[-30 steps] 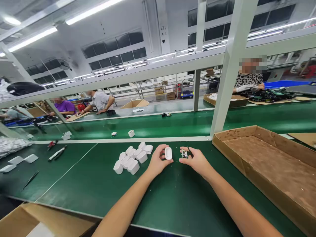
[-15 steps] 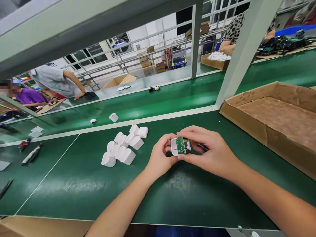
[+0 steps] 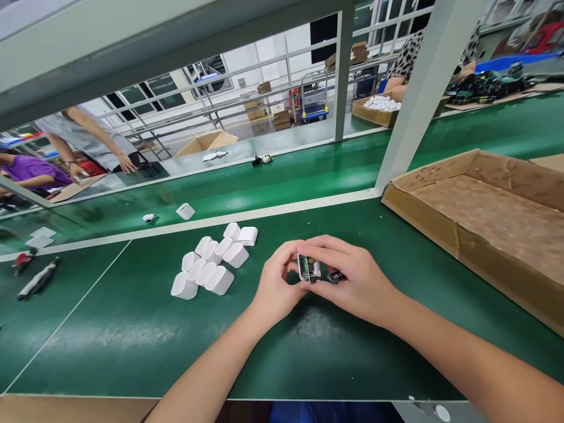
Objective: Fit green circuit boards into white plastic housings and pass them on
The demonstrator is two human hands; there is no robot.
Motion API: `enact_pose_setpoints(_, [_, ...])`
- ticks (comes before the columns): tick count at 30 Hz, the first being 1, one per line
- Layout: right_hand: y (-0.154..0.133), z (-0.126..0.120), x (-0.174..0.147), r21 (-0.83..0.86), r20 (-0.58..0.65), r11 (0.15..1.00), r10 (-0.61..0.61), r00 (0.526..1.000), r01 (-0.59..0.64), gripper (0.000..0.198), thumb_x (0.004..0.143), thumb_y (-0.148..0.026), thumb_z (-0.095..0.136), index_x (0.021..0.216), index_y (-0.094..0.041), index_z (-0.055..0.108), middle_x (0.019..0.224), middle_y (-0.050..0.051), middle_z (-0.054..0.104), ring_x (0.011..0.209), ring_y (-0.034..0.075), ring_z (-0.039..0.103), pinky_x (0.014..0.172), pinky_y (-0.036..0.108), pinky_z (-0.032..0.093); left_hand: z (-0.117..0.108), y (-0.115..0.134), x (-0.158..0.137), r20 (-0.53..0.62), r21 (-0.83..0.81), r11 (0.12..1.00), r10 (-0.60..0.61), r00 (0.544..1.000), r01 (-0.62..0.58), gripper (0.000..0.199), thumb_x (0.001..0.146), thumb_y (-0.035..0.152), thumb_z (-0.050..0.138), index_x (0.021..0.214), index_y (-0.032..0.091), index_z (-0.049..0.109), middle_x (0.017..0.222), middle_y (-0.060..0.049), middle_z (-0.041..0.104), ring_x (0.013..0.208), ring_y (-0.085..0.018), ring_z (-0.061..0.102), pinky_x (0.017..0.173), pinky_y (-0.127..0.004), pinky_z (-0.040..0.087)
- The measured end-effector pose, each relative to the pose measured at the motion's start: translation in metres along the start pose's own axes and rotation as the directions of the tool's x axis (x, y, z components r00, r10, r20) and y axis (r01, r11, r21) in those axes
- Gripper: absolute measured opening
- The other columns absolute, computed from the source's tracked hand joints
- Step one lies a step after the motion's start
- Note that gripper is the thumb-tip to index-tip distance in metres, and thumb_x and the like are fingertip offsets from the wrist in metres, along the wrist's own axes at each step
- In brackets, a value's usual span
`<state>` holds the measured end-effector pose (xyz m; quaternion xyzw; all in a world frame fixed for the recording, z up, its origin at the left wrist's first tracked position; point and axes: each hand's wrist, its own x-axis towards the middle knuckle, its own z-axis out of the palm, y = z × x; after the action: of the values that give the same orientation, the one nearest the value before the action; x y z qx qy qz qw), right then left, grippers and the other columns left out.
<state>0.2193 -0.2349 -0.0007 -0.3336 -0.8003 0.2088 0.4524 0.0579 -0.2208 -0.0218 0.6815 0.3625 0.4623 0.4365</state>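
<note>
Between my two hands is a small white plastic housing with a green circuit board (image 3: 309,269) inside it; its open side faces right. My left hand (image 3: 279,285) grips the housing's left edge between thumb and fingers. From the right, my right hand (image 3: 352,279) pinches the assembly at top and bottom. A small black part (image 3: 336,276) shows within my right hand's curl; whether it joins the board I cannot tell. Left of my hands, several white oval plastic shells (image 3: 209,261) stand grouped on the green work surface (image 3: 145,352).
A large cardboard tray (image 3: 458,235) lies on the right. Metal posts (image 3: 414,111) rise behind the surface's white edge strip. Cutters (image 3: 24,258) and a pen-like tool (image 3: 39,279) lie far left. Across the belt (image 3: 308,167), people work near a carton of white parts (image 3: 379,108).
The assembly has turned in my hands, so the board shows more edge-on and the black part is more visible. My view has shifted slightly.
</note>
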Motion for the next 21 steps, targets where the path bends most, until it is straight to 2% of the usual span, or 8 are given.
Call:
enact_pose_setpoints(4, [0.002, 0.006, -0.003, -0.023, -0.019, 1.000, -0.005, 1.000, 0.004, 0.042, 0.080, -0.011, 0.059, 0.119, -0.025, 0.058, 0.115, 0.004, 0.059, 0.097, 0.017, 0.061, 0.079, 0.027, 0.053, -0.002, 0.002, -0.002, -0.014, 0.085, 0.996, 0.029, 0.999, -0.028, 0.044, 0.064, 0.007, 0.064, 0.105, 0.022, 0.059, 0.108, -0.005, 0.059, 0.098, -0.020, 0.058, 0.073, -0.026, 0.051])
enact_pose_setpoints(8, [0.004, 0.006, 0.000, -0.046, 0.058, 0.988, 0.151, 0.987, -0.149, 0.038, 0.076, -0.021, 0.068, 0.113, -0.029, 0.063, 0.110, 0.003, 0.051, 0.076, 0.012, 0.059, 0.070, 0.029, 0.052, -0.004, 0.002, -0.001, -0.061, 0.178, 0.983, 0.048, 0.997, -0.036, 0.046, 0.062, 0.004, 0.064, 0.104, 0.023, 0.061, 0.109, -0.005, 0.059, 0.097, -0.020, 0.057, 0.072, -0.027, 0.051])
enact_pose_setpoints(11, [0.008, 0.003, 0.005, 0.103, 0.122, 0.958, 0.256, 0.959, -0.269, 0.045, 0.074, -0.034, 0.071, 0.118, -0.029, 0.061, 0.101, 0.002, 0.051, 0.063, 0.009, 0.049, 0.055, 0.024, 0.046, -0.005, 0.000, 0.000, -0.060, 0.242, 0.970, 0.041, 0.997, -0.026, 0.039, 0.066, 0.007, 0.065, 0.102, 0.022, 0.061, 0.104, -0.005, 0.060, 0.091, -0.019, 0.058, 0.068, -0.026, 0.050])
enact_pose_setpoints(14, [0.013, 0.002, 0.007, 0.214, 0.096, 0.901, 0.366, 0.926, -0.378, 0.047, 0.077, -0.035, 0.068, 0.122, -0.024, 0.059, 0.095, 0.001, 0.053, 0.051, 0.005, 0.034, 0.046, 0.022, 0.034, -0.005, 0.000, 0.000, -0.028, 0.325, 0.940, 0.118, 0.993, -0.102, 0.034, 0.070, 0.009, 0.062, 0.102, 0.021, 0.060, 0.103, -0.005, 0.061, 0.089, -0.017, 0.059, 0.068, -0.026, 0.049])
enact_pose_setpoints(16, [0.016, 0.004, 0.008, 0.210, 0.068, 0.879, 0.423, 0.904, -0.427, 0.050, 0.073, -0.036, 0.070, 0.120, -0.022, 0.060, 0.091, 0.000, 0.053, 0.050, 0.005, 0.032, 0.045, 0.023, 0.031, -0.004, 0.001, -0.001, -0.020, 0.384, 0.910, 0.175, 0.984, -0.155, 0.035, 0.071, 0.009, 0.063, 0.104, 0.022, 0.059, 0.104, -0.005, 0.061, 0.088, -0.017, 0.059, 0.068, -0.026, 0.049])
enact_pose_setpoints(19, [0.019, 0.006, 0.009, 0.183, 0.048, 0.861, 0.475, 0.879, -0.475, 0.045, 0.069, -0.044, 0.072, 0.105, -0.019, 0.066, 0.080, -0.002, 0.051, 0.051, 0.007, 0.035, 0.047, 0.023, 0.031, -0.003, 0.002, -0.002, -0.023, 0.446, 0.879, 0.196, 0.980, -0.165, 0.035, 0.071, 0.010, 0.064, 0.103, 0.023, 0.059, 0.104, -0.005, 0.061, 0.091, -0.017, 0.060, 0.071, -0.027, 0.050])
enact_pose_setpoints(21, [0.020, 0.007, 0.010, 0.227, 0.034, 0.847, 0.486, 0.873, -0.480, 0.039, 0.074, -0.054, 0.064, 0.086, -0.017, 0.068, 0.069, -0.002, 0.049, 0.051, 0.009, 0.037, 0.048, 0.024, 0.032, -0.004, 0.001, -0.001, -0.043, 0.429, 0.897, 0.142, 0.989, -0.110, 0.032, 0.071, 0.011, 0.064, 0.100, 0.022, 0.058, 0.104, -0.005, 0.060, 0.094, -0.019, 0.059, 0.068, -0.026, 0.050])
